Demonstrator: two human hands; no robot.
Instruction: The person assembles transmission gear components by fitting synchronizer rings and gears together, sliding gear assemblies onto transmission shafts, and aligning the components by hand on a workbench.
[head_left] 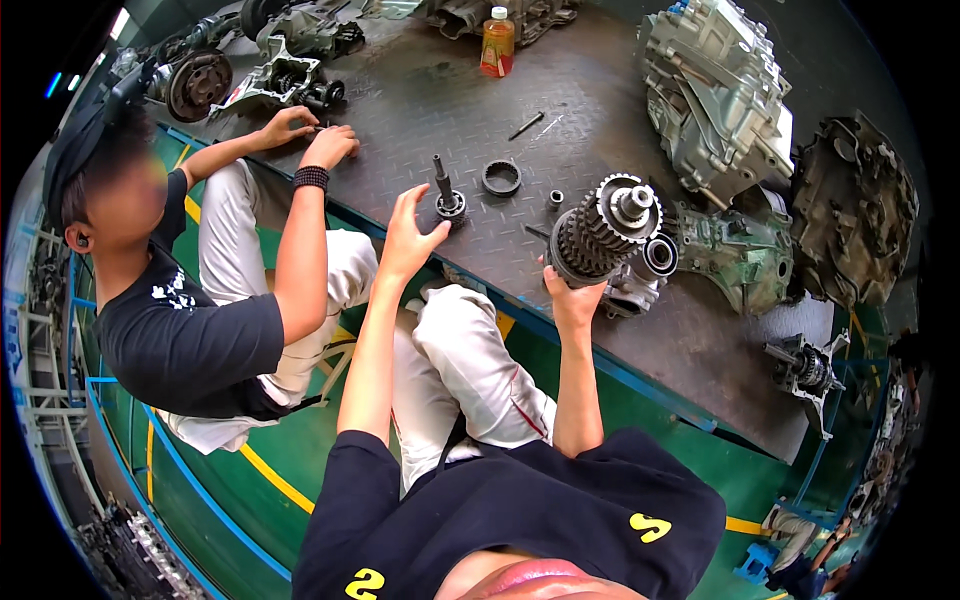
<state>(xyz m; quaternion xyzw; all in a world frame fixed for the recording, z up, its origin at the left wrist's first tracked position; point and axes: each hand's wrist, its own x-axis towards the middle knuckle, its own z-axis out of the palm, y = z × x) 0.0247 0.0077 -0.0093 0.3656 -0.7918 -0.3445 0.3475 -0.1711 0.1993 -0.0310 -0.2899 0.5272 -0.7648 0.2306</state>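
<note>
My right hand point(574, 300) is closed around the lower end of a gear shaft assembly point(592, 238), a stack of toothed steel gears tilted over the bench. Its fingers are partly hidden behind the gears. My left hand point(408, 245) is open at the bench edge, thumb and fingers apart, with nothing in it. Just beyond those fingers a small pinion shaft point(446, 190) stands upright on a round gear end. A toothed ring point(501, 178) lies flat between the two hands, and a small bushing point(556, 199) sits nearer the gear stack. Farther back lies a thin bolt point(526, 124).
Right of the gear stack are a bearing point(659, 256), a large silver gearbox housing point(715, 105) and a greenish casing point(740, 250). An orange drink bottle point(497, 45) stands far back. On the left, a co-worker's hands point(325, 140) are at the bench near an opened housing point(275, 80).
</note>
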